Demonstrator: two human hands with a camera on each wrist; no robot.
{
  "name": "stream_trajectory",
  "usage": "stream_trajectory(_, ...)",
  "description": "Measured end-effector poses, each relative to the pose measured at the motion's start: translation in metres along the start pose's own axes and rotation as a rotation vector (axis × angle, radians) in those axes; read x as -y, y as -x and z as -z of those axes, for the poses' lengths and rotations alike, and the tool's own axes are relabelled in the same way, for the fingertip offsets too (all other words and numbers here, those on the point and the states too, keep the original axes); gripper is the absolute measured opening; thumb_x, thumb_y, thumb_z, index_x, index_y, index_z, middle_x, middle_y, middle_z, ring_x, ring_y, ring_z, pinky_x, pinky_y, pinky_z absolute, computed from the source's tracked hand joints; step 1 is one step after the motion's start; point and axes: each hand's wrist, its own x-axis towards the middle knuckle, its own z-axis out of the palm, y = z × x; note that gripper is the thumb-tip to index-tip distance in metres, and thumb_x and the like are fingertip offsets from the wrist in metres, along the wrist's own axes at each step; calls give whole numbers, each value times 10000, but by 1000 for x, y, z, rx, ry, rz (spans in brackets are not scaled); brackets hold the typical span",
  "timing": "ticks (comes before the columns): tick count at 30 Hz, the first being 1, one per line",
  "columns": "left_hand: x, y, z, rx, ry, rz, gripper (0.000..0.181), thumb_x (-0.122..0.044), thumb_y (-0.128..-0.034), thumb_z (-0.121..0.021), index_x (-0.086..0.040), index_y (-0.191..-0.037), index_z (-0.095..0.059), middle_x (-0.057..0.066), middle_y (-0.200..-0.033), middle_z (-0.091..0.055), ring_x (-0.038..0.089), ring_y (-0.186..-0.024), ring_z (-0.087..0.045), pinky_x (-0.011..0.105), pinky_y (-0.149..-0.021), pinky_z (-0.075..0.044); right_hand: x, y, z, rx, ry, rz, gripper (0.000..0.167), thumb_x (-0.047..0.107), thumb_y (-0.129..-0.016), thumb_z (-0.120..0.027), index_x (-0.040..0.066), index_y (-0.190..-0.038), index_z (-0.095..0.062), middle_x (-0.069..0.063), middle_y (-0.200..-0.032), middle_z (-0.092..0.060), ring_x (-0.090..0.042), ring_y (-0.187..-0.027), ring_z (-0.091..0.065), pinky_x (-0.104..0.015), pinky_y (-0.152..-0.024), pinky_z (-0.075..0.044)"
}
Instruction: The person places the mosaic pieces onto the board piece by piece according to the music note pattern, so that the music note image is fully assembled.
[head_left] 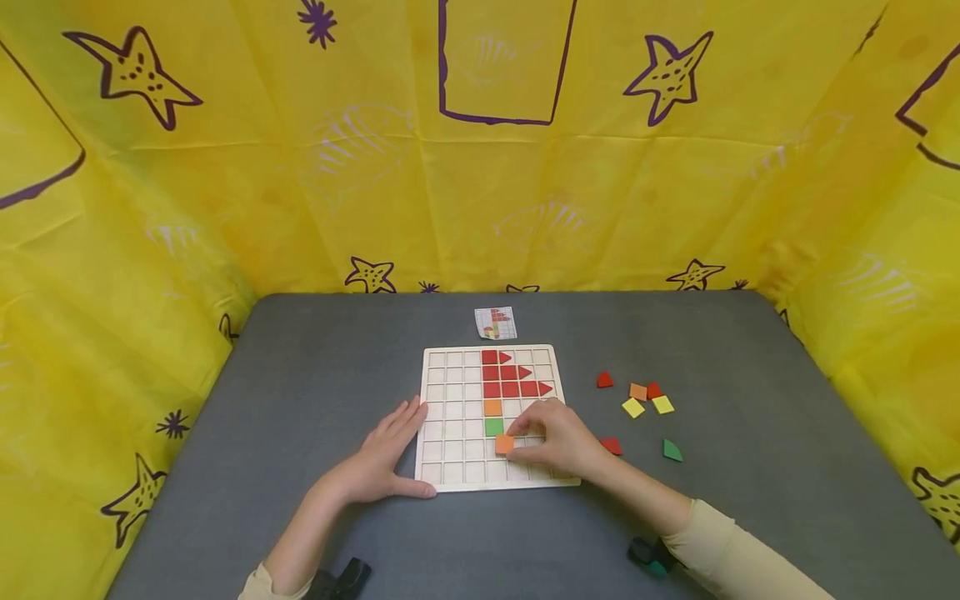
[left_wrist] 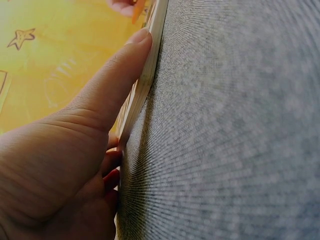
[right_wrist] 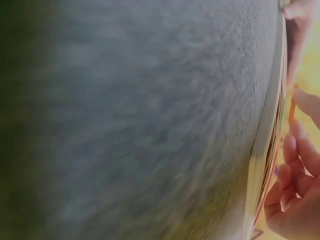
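Note:
A pale wooden grid board (head_left: 453, 451) lies on the table. Red squares and red triangles fill parts of its top three rows, with an orange square (head_left: 492, 407) and a green square (head_left: 494, 427) in the column below. Between thumb and fingers, my right hand (head_left: 558, 437) pinches another orange square tile (head_left: 504, 445) over the board, just under the green one; the right wrist view shows this tile (right_wrist: 293, 107) edge-on. My left hand (head_left: 378, 458) rests along the board's left side, fingers extended, its thumb (left_wrist: 117, 82) against the near edge.
A small printed pattern card (head_left: 496, 323) lies behind the board. Right of it are loose tiles: red pieces (head_left: 604, 380), an orange square (head_left: 638, 392), yellow squares (head_left: 633, 408) and a green rounded piece (head_left: 672, 450). Yellow patterned cloth (head_left: 480, 183) hangs around the dark table (head_left: 322, 375).

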Motion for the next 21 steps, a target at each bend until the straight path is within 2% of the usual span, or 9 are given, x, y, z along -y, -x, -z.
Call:
stream_trajectory(5, 0, 0, 0, -2, 5, 2, 1196, -594, -699, -797, -50, -1559, -168, 134, -1625, -94, 364, -1474, -72, 642, -1093, -158, 6, -5, -6, -9, 65, 89, 229, 296, -725, -864, 222, -898, -733, 153, -862, -644, -81, -869, -506, -313, -793, -428)
stream_trajectory(21, -1, 1, 1, -1, 11, 4, 1193, -582, -704, -801, -41, -1557, -165, 141, -1624, -94, 363, -1475, -70, 640, -1096, -154, 9, -9, -10, 25, 70, 91, 193, 247, -746, -849, 233, -902, -736, 144, -867, -658, -71, -881, -504, -313, -806, -424)
